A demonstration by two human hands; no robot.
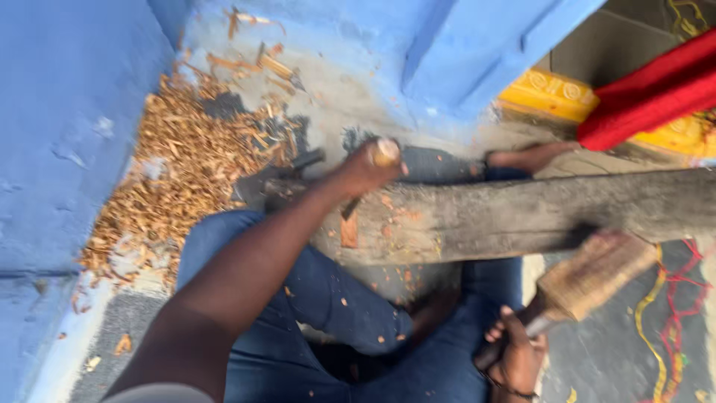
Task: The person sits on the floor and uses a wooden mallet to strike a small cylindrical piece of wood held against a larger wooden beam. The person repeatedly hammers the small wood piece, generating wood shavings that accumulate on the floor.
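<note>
My left hand [367, 169] is closed around the light wooden handle of a chisel [385, 154], held over the left end of a long grey wooden beam [522, 216] that lies across my legs. The chisel's blade is mostly hidden behind the hand. My right hand [514, 357], low in the frame, grips the handle of a wooden mallet [593, 275]; its blocky head hangs blurred just below the beam's near edge. Small orange chips lie on the beam near the chisel.
A heap of wood shavings [179, 164] covers the ground to the left, against a blue wall [67, 149]. A bare foot [526, 157] rests behind the beam. A red cloth-covered shape [656, 89] and yellow moulding [548, 93] are at the upper right.
</note>
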